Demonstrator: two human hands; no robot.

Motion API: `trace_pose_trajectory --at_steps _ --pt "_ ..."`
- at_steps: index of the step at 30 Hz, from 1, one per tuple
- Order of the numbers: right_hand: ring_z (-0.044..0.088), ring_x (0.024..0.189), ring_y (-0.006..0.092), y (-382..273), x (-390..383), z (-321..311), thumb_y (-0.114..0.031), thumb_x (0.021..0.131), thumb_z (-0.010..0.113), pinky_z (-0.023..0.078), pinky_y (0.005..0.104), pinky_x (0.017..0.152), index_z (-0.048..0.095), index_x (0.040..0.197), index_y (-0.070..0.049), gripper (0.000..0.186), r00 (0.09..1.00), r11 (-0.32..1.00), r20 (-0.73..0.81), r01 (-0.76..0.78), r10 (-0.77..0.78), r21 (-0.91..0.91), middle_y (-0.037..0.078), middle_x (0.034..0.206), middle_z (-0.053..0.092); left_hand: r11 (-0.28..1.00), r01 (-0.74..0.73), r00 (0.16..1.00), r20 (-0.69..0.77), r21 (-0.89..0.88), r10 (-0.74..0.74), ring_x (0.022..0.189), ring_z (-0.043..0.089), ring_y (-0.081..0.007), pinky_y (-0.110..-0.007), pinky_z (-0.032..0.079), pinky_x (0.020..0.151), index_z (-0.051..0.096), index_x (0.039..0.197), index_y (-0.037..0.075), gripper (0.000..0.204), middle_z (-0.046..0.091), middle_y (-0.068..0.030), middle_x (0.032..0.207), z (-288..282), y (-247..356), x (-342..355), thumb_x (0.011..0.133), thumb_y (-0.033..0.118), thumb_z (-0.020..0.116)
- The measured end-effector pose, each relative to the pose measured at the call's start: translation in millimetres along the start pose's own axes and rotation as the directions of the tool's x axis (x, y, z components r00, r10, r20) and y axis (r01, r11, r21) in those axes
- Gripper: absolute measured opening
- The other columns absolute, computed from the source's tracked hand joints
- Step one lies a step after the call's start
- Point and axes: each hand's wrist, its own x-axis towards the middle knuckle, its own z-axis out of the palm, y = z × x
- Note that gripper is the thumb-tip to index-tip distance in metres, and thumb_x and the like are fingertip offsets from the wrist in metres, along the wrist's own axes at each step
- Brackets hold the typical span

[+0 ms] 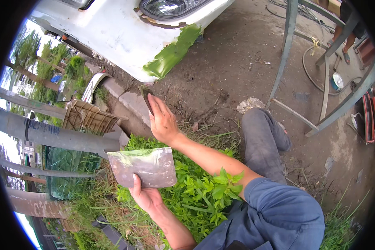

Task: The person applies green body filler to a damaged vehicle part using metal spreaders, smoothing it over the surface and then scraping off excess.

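Note:
My left hand (146,196) grips a flat, greyish rectangular plate (143,170), thumb on top, fingers mostly hidden beneath. Green paste is smeared along the plate's far edge. Farther ahead, my right hand (164,122) is closed around a thin, dark, paste-stained spreader (146,98), which stands edge-on just below the corner of a white vehicle bumper (108,35). A patch of glossy green filler (176,52) covers that corner. The spreader looks apart from the bumper, though the exact gap is hard to judge.
A headlight (168,7) sits above the filler patch. Leafy plants (196,187) grow under my arms. Grey poles (54,132) and a ribbed tan panel (87,116) lie left. At right stand a metal frame (288,46), a hose (306,68) and another person's legs (346,43).

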Motion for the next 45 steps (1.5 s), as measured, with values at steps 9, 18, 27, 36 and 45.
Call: trace_pose_trajectory --at_steps 9,18,27,36,45 --pt "0.057 0.068 0.0209 4.2 4.7 -121.1 -0.025 0.1 0.05 0.045 0.0349 0.066 0.054 0.118 0.009 0.039 0.981 0.929 -0.02 -0.174 0.191 0.325 0.013 0.073 0.06 0.996 0.076 0.997 0.029 -0.041 -0.075 0.115 0.058 -0.0256 -0.046 0.047 0.104 0.047 0.133 -0.001 0.043 0.058 -0.0134 0.128 9.5 -21.5 13.0 0.093 0.006 0.06" --pt "0.048 0.075 0.0067 44.1 43.0 -178.6 -0.023 0.103 0.048 0.042 0.0248 0.07 0.056 0.12 0.003 0.032 0.877 0.872 -0.326 -0.182 0.353 0.455 0.0 0.087 0.061 0.983 0.184 0.971 0.152 0.007 -0.183 0.12 0.055 -0.0238 -0.043 0.045 0.106 0.043 0.138 0.003 0.046 0.055 -0.0123 0.132 56.8 -53.7 11.7 0.094 0.004 0.058" --pt "0.061 0.111 0.0318 69.2 104.6 -145.6 -0.011 0.098 0.051 0.047 0.0354 0.094 0.057 0.127 0.0 0.032 0.86 0.973 -0.51 0.146 -0.036 0.177 0.019 0.121 0.062 0.974 0.223 0.967 0.119 0.034 -0.226 0.122 0.053 -0.0273 -0.048 0.042 0.109 0.045 0.136 0.0 0.042 0.055 -0.0155 0.134 56.6 -53.8 9.3 0.095 0.003 0.055" --pt "0.063 0.11 0.0315 93.9 78.8 -129.3 -0.008 0.097 0.051 0.048 0.0352 0.093 0.058 0.126 -0.001 0.031 0.915 0.963 -0.402 0.066 0.046 0.261 0.018 0.12 0.063 0.973 0.222 0.966 0.12 0.061 -0.228 0.122 0.053 -0.0284 -0.049 0.041 0.109 0.046 0.135 -0.001 0.041 0.055 -0.0165 0.133 69.4 -56.5 10.1 0.095 0.003 0.055" --pt "0.063 0.107 0.032 82.7 111.2 -131.9 -0.008 0.098 0.05 0.049 0.0355 0.088 0.057 0.126 0.001 0.031 0.804 0.905 -0.574 0.12 0.153 0.409 0.019 0.116 0.063 0.968 0.247 0.961 0.116 0.047 -0.251 0.123 0.053 -0.0289 -0.049 0.041 0.109 0.047 0.134 -0.002 0.039 0.055 -0.0176 0.133 78.6 -57.0 5.7 0.096 0.004 0.054"
